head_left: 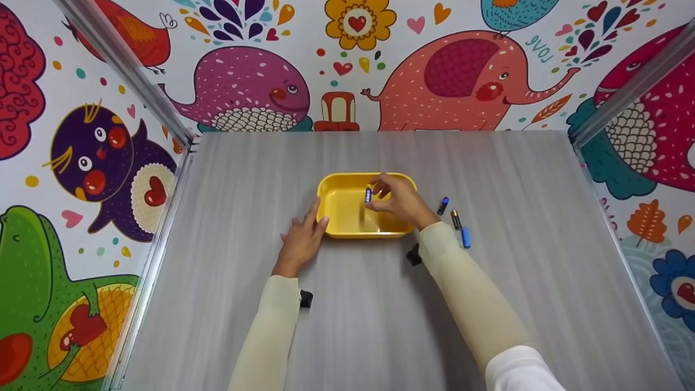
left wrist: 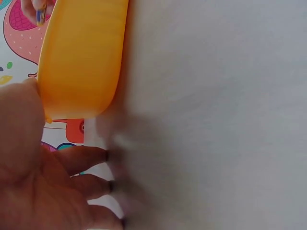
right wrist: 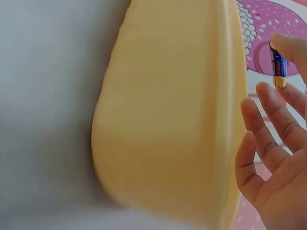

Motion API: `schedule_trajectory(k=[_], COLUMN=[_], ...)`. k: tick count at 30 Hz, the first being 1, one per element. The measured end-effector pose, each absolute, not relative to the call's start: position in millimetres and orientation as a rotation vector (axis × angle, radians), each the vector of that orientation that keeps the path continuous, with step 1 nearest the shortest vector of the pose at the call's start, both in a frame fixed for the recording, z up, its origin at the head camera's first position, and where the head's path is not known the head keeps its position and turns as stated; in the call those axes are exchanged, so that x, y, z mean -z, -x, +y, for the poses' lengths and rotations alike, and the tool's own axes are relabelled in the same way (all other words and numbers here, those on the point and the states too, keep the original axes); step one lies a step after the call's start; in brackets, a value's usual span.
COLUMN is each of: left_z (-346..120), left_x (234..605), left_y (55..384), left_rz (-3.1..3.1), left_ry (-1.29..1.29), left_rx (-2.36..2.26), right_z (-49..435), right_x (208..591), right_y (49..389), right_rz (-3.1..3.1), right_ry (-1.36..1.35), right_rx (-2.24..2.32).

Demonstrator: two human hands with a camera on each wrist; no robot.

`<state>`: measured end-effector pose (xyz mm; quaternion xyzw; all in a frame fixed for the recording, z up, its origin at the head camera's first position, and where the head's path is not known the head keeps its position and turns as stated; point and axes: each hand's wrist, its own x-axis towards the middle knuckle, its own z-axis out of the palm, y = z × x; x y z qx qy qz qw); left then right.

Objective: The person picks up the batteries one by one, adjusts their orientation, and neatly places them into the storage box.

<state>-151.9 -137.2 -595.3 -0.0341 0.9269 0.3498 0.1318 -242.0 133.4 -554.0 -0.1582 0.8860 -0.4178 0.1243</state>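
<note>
Step in hand, in my judgement: placement of a battery into a tray. From where I stand, the right hand (head_left: 400,199) pinches a small battery (head_left: 368,195) between thumb and finger, the remaining fingers spread away from it. The small battery is upright, above the inside of the yellow tray (head_left: 339,205) and apart from its floor. The left hand (head_left: 302,239) grasps nothing: its fingers are spread, with the thumb at the near left of the rim, apparently steadying it.

The next move likely calls for lowering the small battery inside the rim, then parting thumb and finger to release it.

Surroundings: the tray rests on the grey worktop (head_left: 228,233). Just beyond its right side lie three more pieces: a dark blue battery (head_left: 443,206), a black-and-copper battery (head_left: 456,219) and a bright blue battery (head_left: 466,238). Nothing appears to obstruct the descent except the tray wall. Caution: the right sleeve (head_left: 472,293) lies close to the loose batteries and could brush them on withdrawal
</note>
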Motion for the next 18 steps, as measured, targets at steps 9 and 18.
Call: schedule_trajectory(k=[9, 18], left_z=[-136.8, -137.7], left_x=[594.7, 596.5], left_y=[153.5, 153.1], left_rz=[2.684, 2.687], left_ry=[0.103, 0.097], left_rx=[-0.997, -1.003], right_z=[95.3, 66.9], right_x=[566.1, 577.9], right_y=[250.0, 253.0], right_rz=[2.599, 2.59], right_ry=[0.506, 0.524], right_rx=[1.192, 1.151])
